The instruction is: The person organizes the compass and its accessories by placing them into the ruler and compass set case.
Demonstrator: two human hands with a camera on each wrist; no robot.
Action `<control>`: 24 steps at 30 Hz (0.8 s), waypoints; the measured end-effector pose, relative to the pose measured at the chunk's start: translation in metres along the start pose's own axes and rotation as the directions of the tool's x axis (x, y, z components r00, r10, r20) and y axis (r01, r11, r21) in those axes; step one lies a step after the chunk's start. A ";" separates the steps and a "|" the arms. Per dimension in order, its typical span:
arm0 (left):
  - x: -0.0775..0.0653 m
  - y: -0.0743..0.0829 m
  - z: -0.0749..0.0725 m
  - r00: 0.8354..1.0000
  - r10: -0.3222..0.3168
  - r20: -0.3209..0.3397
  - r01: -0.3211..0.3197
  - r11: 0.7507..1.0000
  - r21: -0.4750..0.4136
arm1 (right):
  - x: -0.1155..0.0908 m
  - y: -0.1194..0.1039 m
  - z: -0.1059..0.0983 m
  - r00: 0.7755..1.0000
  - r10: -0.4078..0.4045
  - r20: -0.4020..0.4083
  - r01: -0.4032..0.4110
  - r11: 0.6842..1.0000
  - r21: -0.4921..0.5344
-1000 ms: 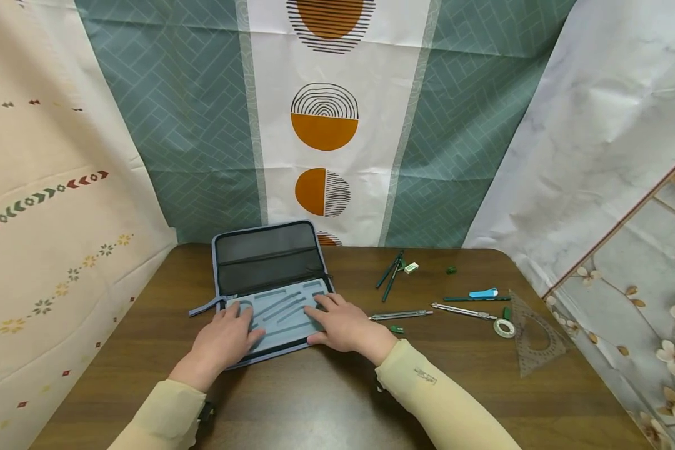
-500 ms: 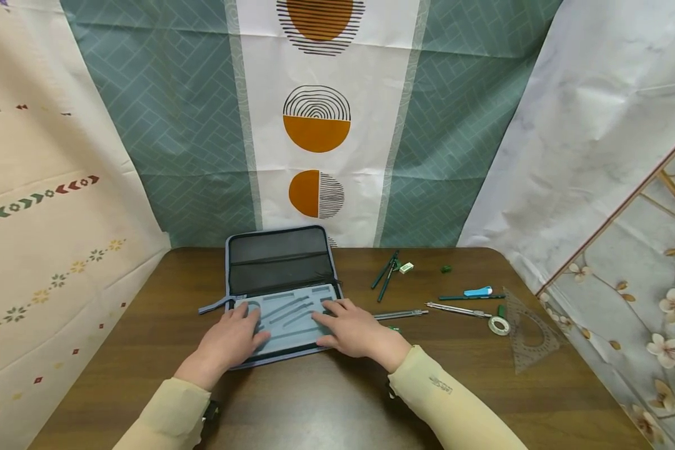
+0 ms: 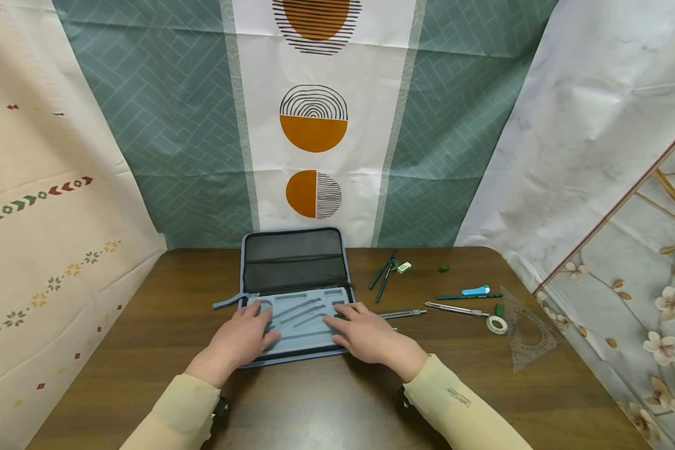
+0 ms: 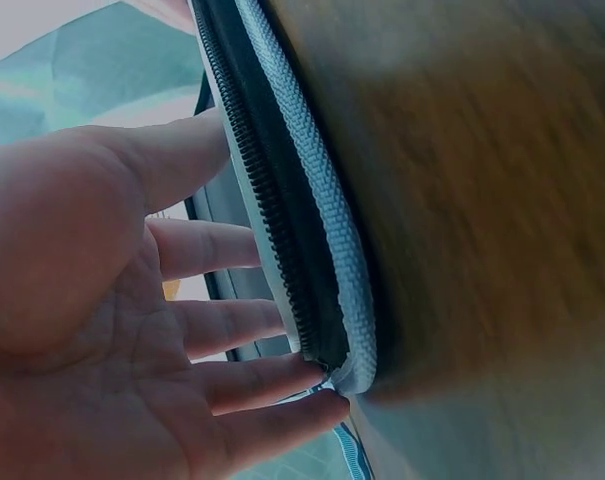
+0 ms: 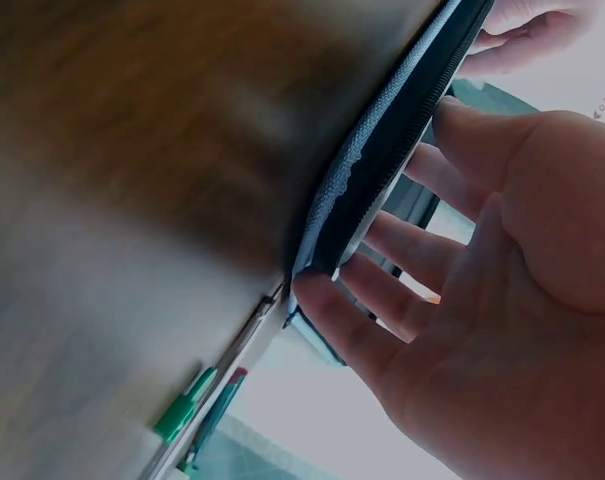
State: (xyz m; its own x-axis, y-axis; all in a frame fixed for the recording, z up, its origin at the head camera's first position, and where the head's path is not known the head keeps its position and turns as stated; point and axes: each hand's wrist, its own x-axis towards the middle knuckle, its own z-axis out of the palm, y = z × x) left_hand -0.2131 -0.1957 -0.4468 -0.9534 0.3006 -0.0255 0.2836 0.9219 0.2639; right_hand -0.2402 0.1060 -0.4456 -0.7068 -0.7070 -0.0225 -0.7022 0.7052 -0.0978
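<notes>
An unzipped pencil case (image 3: 294, 274) lies on the wooden table, its dark mesh lid raised toward the back. In its lower half sits a pale blue moulded tray (image 3: 304, 342) with shaped recesses and nothing in them that shows. My left hand (image 3: 239, 339) rests on the tray's left side, fingers spread and the little finger at the case edge in the left wrist view. On the opposite side, my right hand (image 3: 373, 336) touches the tray with loosely extended fingers. Both wrist views show the toothed zip (image 4: 265, 205) along the near edge.
Right of the case lie dark green pencils (image 3: 384, 281), a white eraser (image 3: 404, 267) and metal compasses (image 3: 455, 309). Farther right are a light blue small tool (image 3: 475, 290), a white ring-shaped roll (image 3: 497, 324) and a clear set square (image 3: 514, 350). A curtain (image 3: 194, 156) hangs behind the table.
The case has slid to the right and turned slightly straighter, both hands moving with it. The loose items lie as before; the head view has shifted a little.
</notes>
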 end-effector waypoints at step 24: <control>0.014 0.019 0.004 0.999 0.051 -0.004 -0.051 0.999 0.010 | -0.026 0.014 0.005 0.998 0.014 -0.066 -0.013 1.000 0.016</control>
State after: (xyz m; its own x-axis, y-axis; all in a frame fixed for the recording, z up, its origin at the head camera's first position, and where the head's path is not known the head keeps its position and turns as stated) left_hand -0.2204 -0.1733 -0.4465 -0.9380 0.3465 -0.0083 0.3330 0.9078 0.2551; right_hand -0.2315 0.1343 -0.4509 -0.7208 -0.6919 0.0421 -0.6915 0.7135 -0.1131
